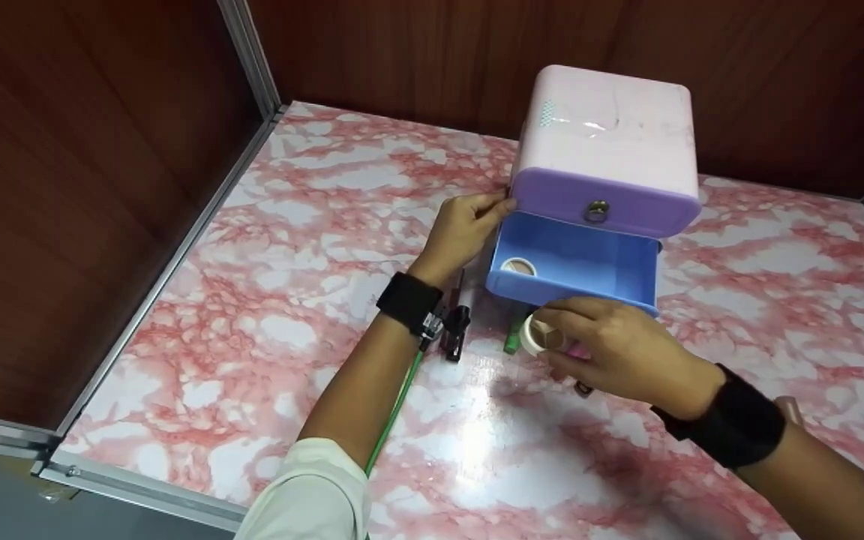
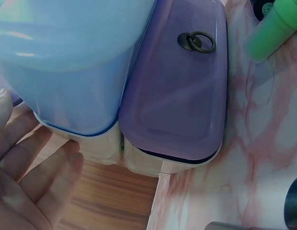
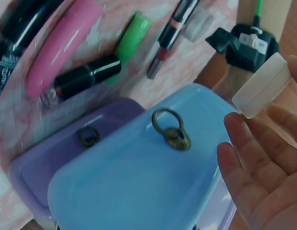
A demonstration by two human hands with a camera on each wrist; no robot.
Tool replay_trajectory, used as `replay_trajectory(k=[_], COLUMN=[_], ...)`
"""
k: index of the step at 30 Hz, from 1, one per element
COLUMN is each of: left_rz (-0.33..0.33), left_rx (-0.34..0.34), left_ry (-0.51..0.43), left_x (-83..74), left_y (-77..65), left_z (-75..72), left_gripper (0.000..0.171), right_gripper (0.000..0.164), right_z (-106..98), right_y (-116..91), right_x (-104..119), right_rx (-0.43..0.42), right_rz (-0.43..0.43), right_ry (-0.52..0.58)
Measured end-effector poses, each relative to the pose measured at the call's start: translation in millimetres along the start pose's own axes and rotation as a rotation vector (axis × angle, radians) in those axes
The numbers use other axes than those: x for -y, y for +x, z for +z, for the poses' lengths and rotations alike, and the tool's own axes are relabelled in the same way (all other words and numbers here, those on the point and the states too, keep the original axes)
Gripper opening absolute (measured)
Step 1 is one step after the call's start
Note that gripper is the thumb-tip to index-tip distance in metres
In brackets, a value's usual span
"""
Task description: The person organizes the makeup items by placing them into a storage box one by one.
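My right hand [image 1: 619, 345] pinches a round white-rimmed makeup compact [image 1: 548, 335] between thumb and fingers, just in front of the pulled-out blue drawer [image 1: 589, 262]. The right wrist view has the compact [image 3: 262, 86] edge-on, above spread fingers. A second round compact [image 1: 520, 267] lies in the drawer's front left corner. The drawer belongs to a small cabinet with a pale pink shell [image 1: 619, 127] and a purple upper drawer [image 1: 552, 196] with a ring pull. My left hand [image 1: 458, 229] has its fingertips at the cabinet's left side; its fingers [image 2: 59, 175] extend loosely in the left wrist view.
In front of the cabinet lie a green tube [image 3: 134, 36], a pink tube [image 3: 64, 48], a black tube [image 3: 88, 74] and a slim cosmetic tube [image 3: 172, 36]. The marbled tabletop [image 1: 274, 337] meets brown wall panels [image 1: 387, 67]. A green cable [image 1: 394, 420] trails from the left wrist.
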State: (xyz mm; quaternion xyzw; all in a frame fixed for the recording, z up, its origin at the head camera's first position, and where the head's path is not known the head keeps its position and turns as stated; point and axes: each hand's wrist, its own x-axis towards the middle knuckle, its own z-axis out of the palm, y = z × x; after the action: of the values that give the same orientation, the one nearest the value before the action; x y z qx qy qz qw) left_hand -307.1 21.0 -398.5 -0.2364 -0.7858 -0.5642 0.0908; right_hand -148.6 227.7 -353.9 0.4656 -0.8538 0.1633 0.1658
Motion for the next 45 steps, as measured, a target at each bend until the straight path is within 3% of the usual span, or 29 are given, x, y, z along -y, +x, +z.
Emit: replay_trajectory(k=[15,20,26,34,45], left_rz=[-0.019,-0.029,-0.030,-0.018,-0.009], left_rx=[0.012,0.026,0.030,0.018,-0.004], left_ry=[-0.002,0.008,0.021,0.020,0.006], left_x=[0.7,0.7,0.7,-0.2,0.8], left_y=[-0.4,-0.5,-0.5,0.0,0.0], left_z=[-0.3,-0.6,-1.4,-0.6,0.5], left_gripper=[0.037,0.039,0.039,0.037,0.033], right_gripper=[0.033,0.029,0.034,0.039,0.032], right_z=[-17,-22,-26,-28,-23], right_y=[8,10,11,16,17], right_x=[-14,-23,-28,-35,-55], right_rx=[-0.062,-0.057,-0.048,-0.088,-0.040], right_rz=[0.029,0.079,0.135,0.143,0.277], right_ry=[-0.024,-0.033,-0.021,-0.056,-0.047])
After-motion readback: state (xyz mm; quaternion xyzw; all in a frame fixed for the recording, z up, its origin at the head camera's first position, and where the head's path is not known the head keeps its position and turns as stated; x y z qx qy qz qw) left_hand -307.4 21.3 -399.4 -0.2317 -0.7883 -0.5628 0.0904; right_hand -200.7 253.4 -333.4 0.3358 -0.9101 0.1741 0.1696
